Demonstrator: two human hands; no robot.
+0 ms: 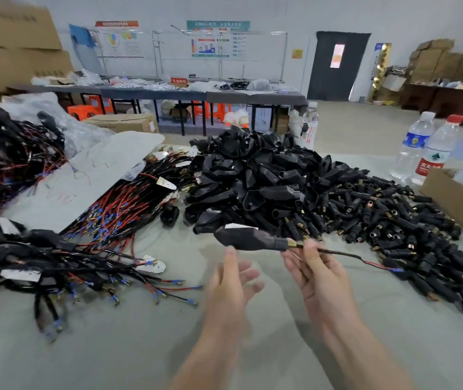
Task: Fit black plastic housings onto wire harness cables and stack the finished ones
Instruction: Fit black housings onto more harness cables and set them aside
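My right hand pinches a thin black cable just behind a black plastic housing, which hangs blurred in the air above the table. Red and blue wire ends trail off to the right of the cable. Just below the housing, my left hand is open, fingers spread, holding nothing. A big heap of loose black housings lies behind the hands. Small black connectors with brass tips spread to the right. Bare wire harnesses lie at centre left, and a tangled stack of harnesses with housings at near left.
Two water bottles stand at the far right beside a cardboard box edge. A grey sheet and a plastic bag with more harnesses lie at left. Grey table surface spreads in front of me.
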